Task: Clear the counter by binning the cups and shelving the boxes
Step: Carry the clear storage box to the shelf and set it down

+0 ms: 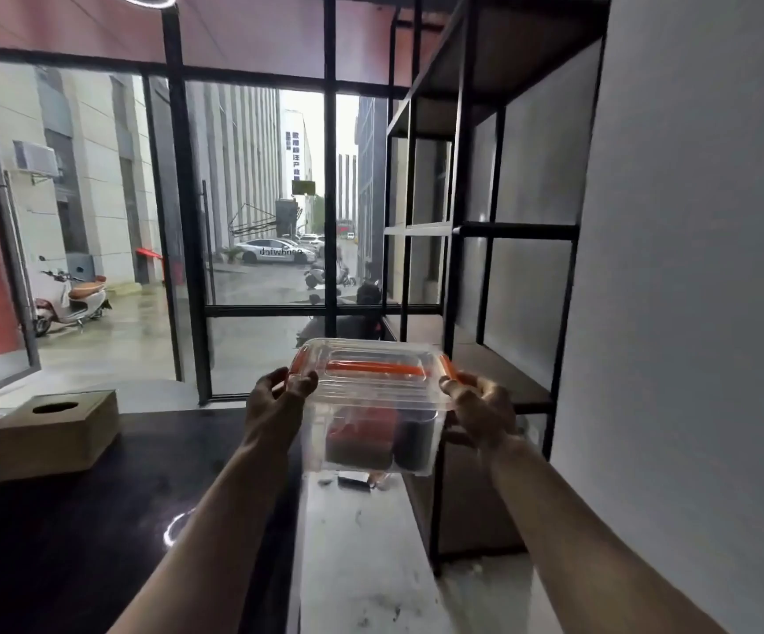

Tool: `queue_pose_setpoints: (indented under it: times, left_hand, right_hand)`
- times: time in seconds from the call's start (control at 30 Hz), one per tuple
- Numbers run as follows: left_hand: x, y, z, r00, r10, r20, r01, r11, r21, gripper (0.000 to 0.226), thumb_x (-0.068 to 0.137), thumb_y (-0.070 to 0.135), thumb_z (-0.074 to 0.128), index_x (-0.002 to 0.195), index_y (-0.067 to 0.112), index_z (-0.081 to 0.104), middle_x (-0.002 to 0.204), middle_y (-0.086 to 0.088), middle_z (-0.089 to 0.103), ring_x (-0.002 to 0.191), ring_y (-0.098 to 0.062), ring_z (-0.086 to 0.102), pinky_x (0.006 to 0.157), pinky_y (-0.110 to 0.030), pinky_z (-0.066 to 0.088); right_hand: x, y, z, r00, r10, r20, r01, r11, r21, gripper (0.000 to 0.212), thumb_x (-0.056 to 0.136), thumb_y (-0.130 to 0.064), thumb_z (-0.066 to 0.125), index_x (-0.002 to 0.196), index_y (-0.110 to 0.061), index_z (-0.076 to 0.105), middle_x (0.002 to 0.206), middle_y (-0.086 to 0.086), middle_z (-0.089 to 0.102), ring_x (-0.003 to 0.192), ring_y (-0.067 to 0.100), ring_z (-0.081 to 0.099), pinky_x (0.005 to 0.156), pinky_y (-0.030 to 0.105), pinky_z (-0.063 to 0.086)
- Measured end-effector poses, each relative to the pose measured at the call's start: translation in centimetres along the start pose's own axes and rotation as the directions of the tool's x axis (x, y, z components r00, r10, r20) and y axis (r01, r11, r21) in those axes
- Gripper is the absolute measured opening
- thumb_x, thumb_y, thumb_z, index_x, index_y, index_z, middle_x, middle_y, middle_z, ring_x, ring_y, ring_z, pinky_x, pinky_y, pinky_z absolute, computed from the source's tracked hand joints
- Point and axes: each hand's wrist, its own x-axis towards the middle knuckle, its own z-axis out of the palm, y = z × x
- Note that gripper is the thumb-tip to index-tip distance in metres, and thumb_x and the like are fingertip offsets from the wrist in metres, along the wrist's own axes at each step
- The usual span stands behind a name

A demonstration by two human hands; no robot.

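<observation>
A clear plastic box (371, 395) with an orange band under its lid is held up in the air in front of me, above the dark counter's right end. My left hand (274, 398) grips its left edge and my right hand (478, 404) grips its right edge. Something reddish and something dark show through its walls. A black metal shelf unit (515, 231) with brown boards stands just right of and behind the box, its lower board (499, 368) about level with the box. No cups are in view.
A wooden tissue box (57, 432) sits on the dark counter (73, 542) at the left. A pale marble-like surface (361, 555) runs below the held box. A grey wall (691, 313) fills the right side. Glass panels and black frames (329, 199) stand ahead.
</observation>
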Motion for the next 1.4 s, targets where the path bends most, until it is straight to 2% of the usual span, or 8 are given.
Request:
queue_pose_setpoints:
  times: [0.23,0.37,0.43,0.83,1.0,1.17,1.3,1.4]
  left_hand:
    - [-5.9,-3.7,10.2,0.999,-0.041,0.016,0.041,0.999,-0.019,0.084,0.066,0.05,0.079,0.138,0.015,0.054,0.124,-0.013,0.069,0.112,-0.033,0.068,0.101,-0.054,0.052]
    - [-9.4,-6.0,14.8,0.993,-0.102,0.065,0.102,0.995,-0.003,0.058,0.088,0.031,0.074,0.138,0.011,0.052,0.123,-0.015,0.067,0.106,-0.03,0.068,0.084,-0.041,0.057]
    - [-9.8,-7.0,15.4,0.99,-0.125,0.068,0.127,0.992,-0.015,0.059,0.091,0.027,0.071,0.142,0.009,0.049,0.125,-0.017,0.065,0.106,-0.03,0.067,0.076,-0.034,0.055]
    - [-9.1,-9.2,17.3,0.991,-0.117,0.073,0.119,0.992,-0.03,0.062,0.09,0.025,0.071,0.144,0.008,0.046,0.13,-0.019,0.063,0.106,-0.03,0.067,0.068,-0.028,0.053]
    - [-7.4,-10.9,17.9,0.992,-0.123,0.038,0.124,0.992,-0.028,0.063,0.089,0.025,0.072,0.144,0.007,0.046,0.132,-0.021,0.062,0.111,-0.034,0.066,0.072,-0.03,0.055]
    - [-3.3,-13.2,18.6,0.992,-0.123,-0.005,0.123,0.992,-0.03,0.061,0.09,0.024,0.072,0.142,0.007,0.047,0.131,-0.021,0.062,0.111,-0.033,0.066,0.072,-0.03,0.054]
    - [2.7,-15.9,19.7,0.992,-0.121,-0.045,0.12,0.992,-0.034,0.06,0.09,0.023,0.071,0.143,0.007,0.046,0.131,-0.02,0.062,0.111,-0.035,0.065,0.072,-0.031,0.054]
    - [8.9,-17.9,20.7,0.99,-0.116,-0.074,0.113,0.993,-0.041,0.057,0.09,0.024,0.07,0.141,0.008,0.049,0.13,-0.02,0.062,0.11,-0.034,0.065,0.077,-0.035,0.054]
  right_hand:
    - [0.2,3.5,-11.5,0.999,0.053,0.009,-0.053,0.998,-0.016,0.045,0.092,-0.032,0.067,0.133,-0.017,0.059,0.119,0.01,0.07,0.103,0.034,0.07,0.086,0.055,0.062]
    - [-0.5,6.3,-16.7,0.997,0.075,-0.033,-0.077,0.995,-0.069,0.052,0.085,-0.042,0.067,0.131,-0.02,0.058,0.12,0.011,0.069,0.1,0.033,0.07,0.081,0.054,0.063]
    - [-0.5,7.1,-17.5,0.995,0.097,-0.031,-0.099,0.993,-0.062,0.048,0.09,-0.036,0.068,0.134,-0.019,0.057,0.125,0.013,0.066,0.106,0.034,0.068,0.083,0.053,0.063]
    - [1.7,9.0,-19.0,0.994,0.105,-0.017,-0.106,0.992,-0.07,0.048,0.094,-0.027,0.068,0.138,-0.017,0.053,0.131,0.014,0.064,0.112,0.035,0.066,0.086,0.048,0.062]
    - [4.5,10.8,-18.4,0.994,0.109,0.024,-0.108,0.992,-0.06,0.046,0.094,-0.025,0.068,0.138,-0.016,0.054,0.129,0.013,0.064,0.109,0.031,0.065,0.065,0.028,0.057]
    - [9.0,12.6,-16.1,0.991,0.127,0.046,-0.122,0.989,-0.088,0.049,0.092,-0.031,0.069,0.137,-0.018,0.055,0.13,0.014,0.065,0.11,0.033,0.066,0.087,0.049,0.062]
    - [15.0,14.1,-13.3,0.988,0.122,0.097,-0.115,0.991,-0.069,0.046,0.094,-0.026,0.068,0.137,-0.014,0.054,0.124,0.011,0.065,0.105,0.027,0.064,0.066,0.029,0.055]
    - [20.8,15.0,-10.4,0.987,0.116,0.108,-0.105,0.99,-0.097,0.046,0.093,-0.026,0.069,0.135,-0.013,0.056,0.117,0.007,0.065,0.104,0.026,0.065,0.071,0.034,0.058]
